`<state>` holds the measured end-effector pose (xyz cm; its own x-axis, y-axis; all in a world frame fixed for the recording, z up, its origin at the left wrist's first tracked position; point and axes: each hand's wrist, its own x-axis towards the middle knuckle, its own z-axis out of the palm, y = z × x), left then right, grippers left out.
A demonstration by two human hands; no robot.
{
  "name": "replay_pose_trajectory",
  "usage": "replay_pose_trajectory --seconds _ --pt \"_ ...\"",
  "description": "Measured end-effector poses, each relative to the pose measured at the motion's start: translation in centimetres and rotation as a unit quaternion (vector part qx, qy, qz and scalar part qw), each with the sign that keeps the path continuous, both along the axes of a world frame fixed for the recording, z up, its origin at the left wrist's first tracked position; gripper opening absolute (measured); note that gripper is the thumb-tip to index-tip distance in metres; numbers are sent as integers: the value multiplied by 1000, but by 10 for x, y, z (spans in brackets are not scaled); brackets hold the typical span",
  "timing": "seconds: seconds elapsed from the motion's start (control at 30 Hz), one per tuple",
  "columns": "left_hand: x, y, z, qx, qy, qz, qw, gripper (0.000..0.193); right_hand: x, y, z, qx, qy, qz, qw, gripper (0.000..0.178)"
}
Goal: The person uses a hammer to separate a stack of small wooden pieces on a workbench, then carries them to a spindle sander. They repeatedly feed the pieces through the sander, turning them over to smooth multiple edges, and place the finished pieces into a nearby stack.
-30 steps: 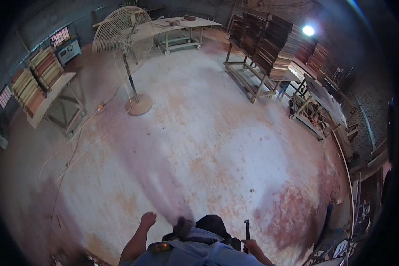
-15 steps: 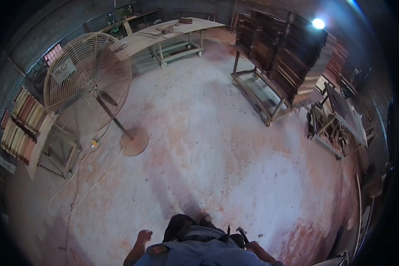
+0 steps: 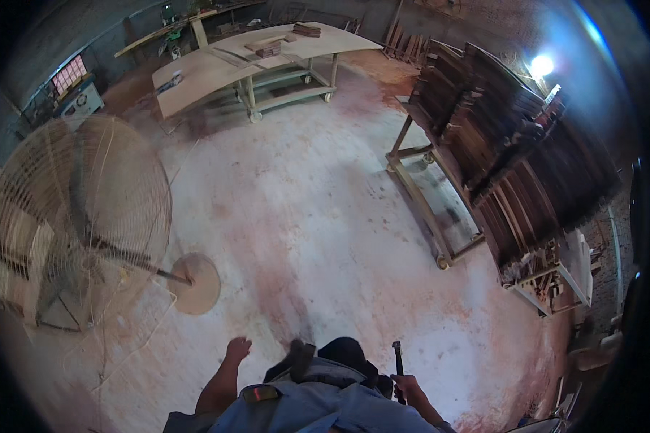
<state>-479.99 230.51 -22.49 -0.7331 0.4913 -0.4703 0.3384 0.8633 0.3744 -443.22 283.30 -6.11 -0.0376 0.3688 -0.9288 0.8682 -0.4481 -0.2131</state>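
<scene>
My right hand [image 3: 407, 388] is closed around a dark, slim-handled tool [image 3: 398, 353]. The tool's small head sticks up above my fist and bends to one side; its exact kind is too small to make out. On the other side of my body my left hand [image 3: 239, 349] hangs over the floor with its fingers curled in, and nothing shows in it. Both arms are bent at my sides, apart from any furniture. Under my hands lies a pale concrete floor [image 3: 325, 216] with reddish dust stains. My dark shoes and legs show between the hands.
A large pedestal fan [image 3: 87, 216] stands left, its round base [image 3: 196, 283] on the floor near cables. Ahead is a wheeled table [image 3: 217, 79] with stacked wood pieces [image 3: 307, 29]. To the right, a wheeled cart [image 3: 419, 202] carries tall stacks of dark boards [image 3: 477, 123].
The fan, table and cart have come nearer as I walk forward. The fan has slid toward the left rim. Both my hands have swung up and forward, the right one still holding the tool.
</scene>
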Motion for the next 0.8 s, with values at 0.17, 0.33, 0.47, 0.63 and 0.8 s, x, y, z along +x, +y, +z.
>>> replay_pose_trajectory --seconds 0.17,0.33,0.47,0.63,0.8 --pt "-278 205 86 218 -33 265 939 51 -115 67 -21 -20 -31 18 999 34" --pt "-420 293 83 252 -77 339 903 50 -268 166 -50 -51 -12 89 995 36" --pt "-477 287 46 -29 -108 176 978 55 -411 273 -60 -93 56 115 987 38" --pt "-536 305 26 167 -414 441 779 26 -657 388 -23 60 -68 158 983 37" --pt "-712 370 -36 -48 -284 265 920 28 -859 461 -18 89 37 71 993 35"
